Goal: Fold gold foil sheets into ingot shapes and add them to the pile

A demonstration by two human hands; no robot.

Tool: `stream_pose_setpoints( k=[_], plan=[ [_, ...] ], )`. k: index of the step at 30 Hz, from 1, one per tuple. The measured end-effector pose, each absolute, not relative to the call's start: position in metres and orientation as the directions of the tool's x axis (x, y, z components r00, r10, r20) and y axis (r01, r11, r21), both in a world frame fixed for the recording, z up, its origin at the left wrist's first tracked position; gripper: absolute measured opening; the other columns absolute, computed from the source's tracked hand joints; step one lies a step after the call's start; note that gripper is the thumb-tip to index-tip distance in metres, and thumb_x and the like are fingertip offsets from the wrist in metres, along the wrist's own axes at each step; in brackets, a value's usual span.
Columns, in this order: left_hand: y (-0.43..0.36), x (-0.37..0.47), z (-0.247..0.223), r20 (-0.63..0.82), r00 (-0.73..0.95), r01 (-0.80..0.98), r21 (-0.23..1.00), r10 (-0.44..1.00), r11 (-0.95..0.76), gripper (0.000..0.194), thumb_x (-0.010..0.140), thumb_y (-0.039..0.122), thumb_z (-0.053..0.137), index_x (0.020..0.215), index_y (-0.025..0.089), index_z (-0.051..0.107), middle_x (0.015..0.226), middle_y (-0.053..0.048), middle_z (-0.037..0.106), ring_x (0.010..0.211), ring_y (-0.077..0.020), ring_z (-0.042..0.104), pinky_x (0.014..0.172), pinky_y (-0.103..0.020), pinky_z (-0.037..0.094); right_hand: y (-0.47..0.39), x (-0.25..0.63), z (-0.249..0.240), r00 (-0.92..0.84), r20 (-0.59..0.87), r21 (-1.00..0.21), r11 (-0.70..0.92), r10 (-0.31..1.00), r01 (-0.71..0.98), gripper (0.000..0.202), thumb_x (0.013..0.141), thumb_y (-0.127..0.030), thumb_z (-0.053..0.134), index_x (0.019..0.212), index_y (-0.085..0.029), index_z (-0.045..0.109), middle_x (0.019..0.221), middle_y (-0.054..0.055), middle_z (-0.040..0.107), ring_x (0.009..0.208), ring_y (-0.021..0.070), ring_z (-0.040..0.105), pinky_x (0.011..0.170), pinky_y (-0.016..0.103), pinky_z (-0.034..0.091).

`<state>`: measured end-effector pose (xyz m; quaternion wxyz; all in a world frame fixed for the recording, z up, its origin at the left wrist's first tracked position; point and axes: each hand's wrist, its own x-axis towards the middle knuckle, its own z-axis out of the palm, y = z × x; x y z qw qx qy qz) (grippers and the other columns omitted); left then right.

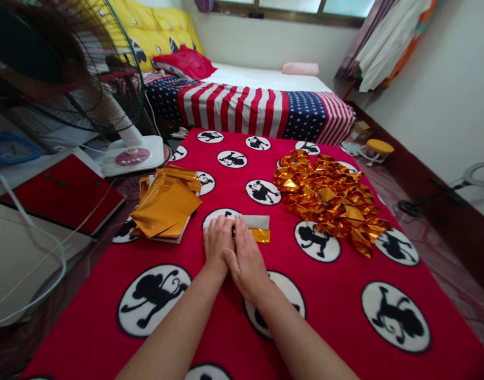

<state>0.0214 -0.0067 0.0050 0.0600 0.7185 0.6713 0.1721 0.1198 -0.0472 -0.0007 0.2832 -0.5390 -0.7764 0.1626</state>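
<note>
Laid side by side, fingers straight and unclenched, the left hand [218,240] and the right hand [247,258] are being pressed onto a folded sheet of gold paper [261,235], its pale strip showing past the fingers. The sheet is being supported by a red monkey-print cloth [229,184]. At left, a stack of flat gold sheets [166,208] is being borne by the cloth; at right, a heap of folded gold pieces [332,198]. Beyond, a cardboard box [360,131] is standing, its contents hidden.

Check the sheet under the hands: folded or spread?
Seemingly partly folded: gold strip beside pale strip; left hand and right hand hide part.
</note>
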Motion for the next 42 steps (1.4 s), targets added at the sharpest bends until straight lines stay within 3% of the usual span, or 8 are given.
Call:
stream_pose_setpoints(
  k=[9, 15, 17, 20, 23, 25, 35, 42],
  plan=[
    [-0.007, 0.022, 0.011, 0.176, 0.019, 0.904, 0.417, 0.984, -0.092, 0.010, 0.087, 0.031, 0.061, 0.089, 0.024, 0.067, 0.098, -0.005, 0.065, 0.098, -0.0246, 0.056, 0.087, -0.038, 0.042, -0.061, 0.180, -0.004, -0.212, 0.081, -0.241, 0.225, 0.974, 0.944, 0.076, 0.092, -0.052, 0.046, 0.151, -0.007, 0.028, 0.160, 0.015, 0.016, 0.149, 0.0264, 0.014, 0.119, 0.048, 0.018],
    [-0.014, 0.029, 0.023, 0.275, 0.023, 0.929, 0.349, 0.961, -0.122, 0.015, 0.088, 0.020, 0.055, 0.092, 0.019, 0.070, 0.111, -0.010, 0.064, 0.109, -0.0289, 0.055, 0.094, -0.045, 0.044, -0.064, 0.186, -0.007, -0.197, 0.094, -0.151, 0.210, 0.976, 0.966, 0.072, 0.094, -0.048, 0.043, 0.151, -0.007, 0.028, 0.160, 0.013, 0.015, 0.149, 0.0260, 0.014, 0.118, 0.048, 0.018],
    [-0.021, 0.039, 0.026, 0.309, 0.191, 0.846, 0.430, 0.932, -0.315, 0.021, 0.091, 0.022, 0.051, 0.098, 0.018, 0.070, 0.123, -0.010, 0.062, 0.118, -0.0264, 0.053, 0.103, -0.043, 0.042, -0.065, 0.185, -0.010, -0.203, 0.117, -0.130, 0.218, 0.972, 0.967, 0.069, 0.094, -0.044, 0.043, 0.151, -0.008, 0.029, 0.160, 0.014, 0.017, 0.149, 0.0264, 0.014, 0.118, 0.048, 0.017],
    [-0.033, 0.053, 0.025, 0.249, 0.591, 0.573, 0.540, 0.767, -0.617, 0.045, 0.096, 0.036, 0.043, 0.136, 0.017, 0.052, 0.148, -0.011, 0.046, 0.137, -0.0217, 0.041, 0.113, -0.038, 0.035, -0.066, 0.186, -0.014, -0.232, 0.119, -0.100, 0.244, 0.965, 0.965, 0.061, 0.094, -0.034, 0.044, 0.151, -0.014, 0.032, 0.159, 0.012, 0.023, 0.148, 0.0263, 0.018, 0.118, 0.047, 0.016],
    [-0.040, 0.052, 0.018, 0.129, 0.670, 0.575, 0.533, 0.731, -0.621, 0.068, 0.096, 0.051, 0.037, 0.152, 0.014, 0.025, 0.159, -0.013, 0.025, 0.147, -0.0228, 0.023, 0.119, -0.042, 0.026, -0.066, 0.186, -0.013, -0.228, 0.103, -0.080, 0.237, 0.968, 0.968, 0.059, 0.094, -0.030, 0.042, 0.151, -0.016, 0.032, 0.158, 0.010, 0.025, 0.148, 0.0253, 0.019, 0.118, 0.046, 0.017],
    [-0.040, 0.044, 0.012, 0.076, 0.635, 0.649, 0.488, 0.769, -0.584, 0.074, 0.095, 0.056, 0.033, 0.154, 0.013, 0.017, 0.161, -0.013, 0.018, 0.149, -0.0226, 0.017, 0.121, -0.042, 0.022, -0.065, 0.185, -0.012, -0.210, 0.103, -0.073, 0.218, 0.972, 0.973, 0.060, 0.095, -0.032, 0.040, 0.151, -0.012, 0.032, 0.159, 0.012, 0.023, 0.148, 0.0248, 0.016, 0.118, 0.045, 0.017],
    [-0.039, 0.014, -0.001, 0.102, 0.489, 0.836, 0.228, 0.866, -0.499, 0.068, 0.097, 0.055, 0.029, 0.149, 0.012, 0.033, 0.159, -0.011, 0.025, 0.148, -0.0232, 0.023, 0.118, -0.045, 0.027, -0.065, 0.185, -0.002, -0.209, 0.114, -0.105, 0.221, 0.971, 0.970, 0.063, 0.096, -0.039, 0.039, 0.150, -0.007, 0.031, 0.159, 0.014, 0.019, 0.148, 0.0265, 0.015, 0.117, 0.053, 0.019],
    [-0.040, 0.016, -0.002, 0.100, 0.477, 0.832, 0.268, 0.873, -0.485, 0.059, 0.098, 0.036, 0.037, 0.151, 0.012, 0.028, 0.159, -0.009, 0.026, 0.148, -0.0211, 0.023, 0.120, -0.043, 0.025, -0.062, 0.152, 0.007, -0.299, 0.150, -0.181, 0.324, 0.942, 0.929, 0.063, 0.089, -0.008, 0.034, 0.151, -0.012, 0.030, 0.159, 0.009, 0.021, 0.148, 0.0224, 0.015, 0.119, 0.050, 0.017]
  ],
)
